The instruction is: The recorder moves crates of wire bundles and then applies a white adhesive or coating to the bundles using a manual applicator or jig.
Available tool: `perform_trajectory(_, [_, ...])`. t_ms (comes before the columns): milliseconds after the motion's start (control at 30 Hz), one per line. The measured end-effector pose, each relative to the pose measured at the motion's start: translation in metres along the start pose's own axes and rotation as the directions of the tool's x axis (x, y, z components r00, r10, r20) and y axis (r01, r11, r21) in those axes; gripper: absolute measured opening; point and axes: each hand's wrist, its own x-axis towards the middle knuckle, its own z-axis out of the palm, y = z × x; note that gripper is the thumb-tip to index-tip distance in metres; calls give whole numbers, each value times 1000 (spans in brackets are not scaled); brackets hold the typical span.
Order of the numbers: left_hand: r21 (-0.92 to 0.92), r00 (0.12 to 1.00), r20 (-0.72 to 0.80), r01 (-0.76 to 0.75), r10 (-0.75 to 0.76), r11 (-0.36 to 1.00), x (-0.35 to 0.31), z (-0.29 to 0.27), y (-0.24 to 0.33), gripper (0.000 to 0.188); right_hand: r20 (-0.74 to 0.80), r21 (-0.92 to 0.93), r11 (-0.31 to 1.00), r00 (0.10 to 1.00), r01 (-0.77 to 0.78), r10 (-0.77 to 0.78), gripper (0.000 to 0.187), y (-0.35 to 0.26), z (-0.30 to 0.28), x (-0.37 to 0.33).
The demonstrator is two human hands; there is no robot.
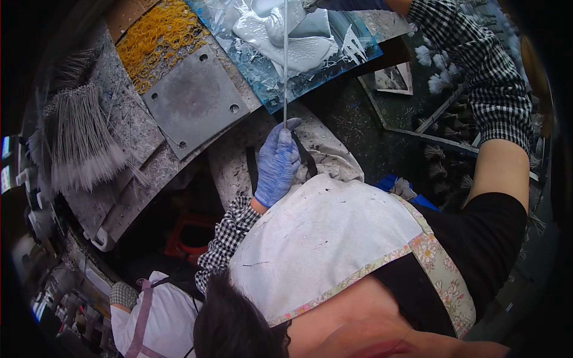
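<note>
My left hand, in a blue knitted glove, is closed round the lower end of a thin grey rod. From there the rod runs straight up past the top edge of the head view, over a bluish plate. Thick silvery-white paste is smeared across that plate. My right hand, also in a blue glove, is at the top edge beside the rod. Most of it is cut off, and its grey-smeared fingertips lie close to the paste. Whether it grips anything does not show.
Yellow rings lie in a heap near a grey square metal plate with corner holes. Thin-stemmed bristle brushes are bunched at the left. More white-tipped brushes sit at the right. Another person is at the lower left.
</note>
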Motion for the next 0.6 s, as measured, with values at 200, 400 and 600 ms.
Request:
perform_trajectory(200, [-75,986,33,166,-163,983,11,0,-6,35,88,-4,990,987,-138,138,37,-14,-26,-10])
perform_trajectory(400, [56,993,7,114,-114,992,31,-10,-16,34,-40,-131,978,987,-162,158,35,5,-40,-72])
perform_trajectory(600, [64,999,-16,48,-47,997,23,-13,-14,30,106,-83,975,972,-204,212,30,31,6,-144])
